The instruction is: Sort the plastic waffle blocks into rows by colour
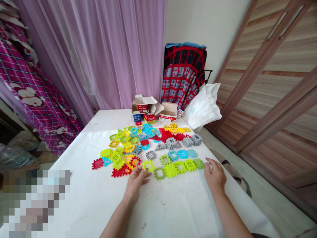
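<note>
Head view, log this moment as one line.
left hand: pinching yellow-green tile | right hand: open, flat on table, beside green tile row | tile pile: behind

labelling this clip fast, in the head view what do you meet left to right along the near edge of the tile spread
red tile → left hand → yellow-green tile it pinches → row of green tiles → right hand
</note>
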A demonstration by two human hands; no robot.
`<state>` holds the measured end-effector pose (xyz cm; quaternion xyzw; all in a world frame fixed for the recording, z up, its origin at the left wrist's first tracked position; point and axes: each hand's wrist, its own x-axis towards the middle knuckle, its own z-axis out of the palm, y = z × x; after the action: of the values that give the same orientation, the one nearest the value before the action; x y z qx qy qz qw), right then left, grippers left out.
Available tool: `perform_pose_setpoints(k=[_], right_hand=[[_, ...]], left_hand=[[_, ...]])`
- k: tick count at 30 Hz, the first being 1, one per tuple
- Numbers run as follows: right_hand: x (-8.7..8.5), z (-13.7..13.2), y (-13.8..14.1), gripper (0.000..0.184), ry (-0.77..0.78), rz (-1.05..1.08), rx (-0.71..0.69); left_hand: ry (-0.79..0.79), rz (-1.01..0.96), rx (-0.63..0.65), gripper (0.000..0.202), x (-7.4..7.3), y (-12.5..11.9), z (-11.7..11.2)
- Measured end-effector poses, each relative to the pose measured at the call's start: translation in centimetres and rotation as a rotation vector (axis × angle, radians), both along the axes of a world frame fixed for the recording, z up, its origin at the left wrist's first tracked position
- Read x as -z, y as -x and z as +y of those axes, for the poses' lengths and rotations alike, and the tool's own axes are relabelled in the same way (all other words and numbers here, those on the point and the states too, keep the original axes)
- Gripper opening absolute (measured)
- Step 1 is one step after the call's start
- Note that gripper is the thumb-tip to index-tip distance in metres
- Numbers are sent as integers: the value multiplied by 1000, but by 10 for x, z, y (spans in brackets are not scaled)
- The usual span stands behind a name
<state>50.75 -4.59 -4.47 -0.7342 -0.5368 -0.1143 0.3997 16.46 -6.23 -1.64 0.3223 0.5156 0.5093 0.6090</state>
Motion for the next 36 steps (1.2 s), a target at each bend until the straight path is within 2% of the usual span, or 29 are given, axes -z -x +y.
perform_pose_setpoints(k=[3, 6, 11, 15, 18, 29, 36], right_hand=[[-13, -6, 29, 32, -88, -75, -145], [-30, -10, 72, 28, -76, -109, -386], [-61, -9, 133, 29, 155, -165, -730], [-75, -8, 151, 49, 345, -231, -864], [-78, -8, 155, 50, 395, -256, -908], [-77, -10, 155, 49, 405, -283, -921], [-66, -16, 163, 43, 372, -230, -872]], left_hand=[[31, -3, 62, 51, -1, 1, 1], [32, 15, 105, 52, -1, 1, 1], [35, 15, 134, 54, -2, 0, 0], [13, 16, 169, 52, -3, 0, -1], [2, 18, 181, 50, -4, 1, -2], [-24, 36, 218, 51, -4, 1, -3], [-64, 56, 275, 53, -7, 2, -5]])
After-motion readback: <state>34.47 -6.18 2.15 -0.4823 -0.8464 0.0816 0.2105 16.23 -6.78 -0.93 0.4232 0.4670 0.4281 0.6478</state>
